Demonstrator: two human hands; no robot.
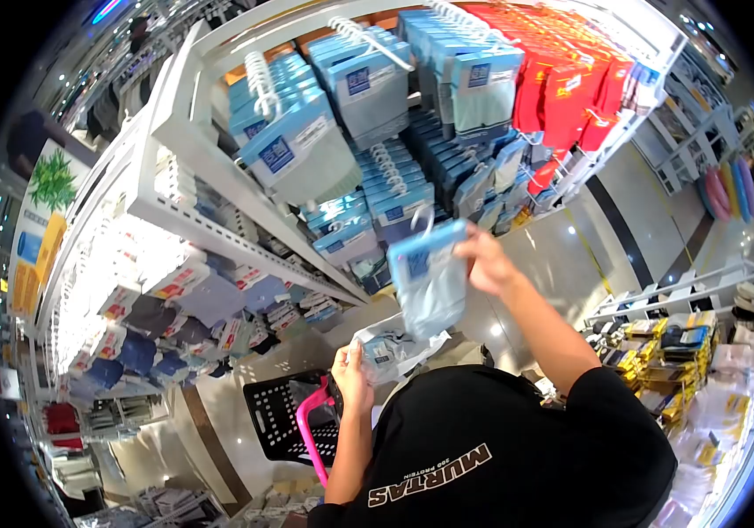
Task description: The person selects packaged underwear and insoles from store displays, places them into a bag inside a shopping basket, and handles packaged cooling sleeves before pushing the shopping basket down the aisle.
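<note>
White shop racks (165, 123) carry hanging blue and red packs (299, 158); the right hand (487, 260) grips a blue-carded pack (430, 282); the left hand (353, 378) pinches a plastic bag (414, 355).

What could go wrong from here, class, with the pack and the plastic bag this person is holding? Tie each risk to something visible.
1. The right hand grips the blue pack by one side, so it might slip.
2. The plastic bag in the left hand looks thin and crumpled; it could tear.
3. The black basket is close to the left forearm, so the arm might knock it.
</note>
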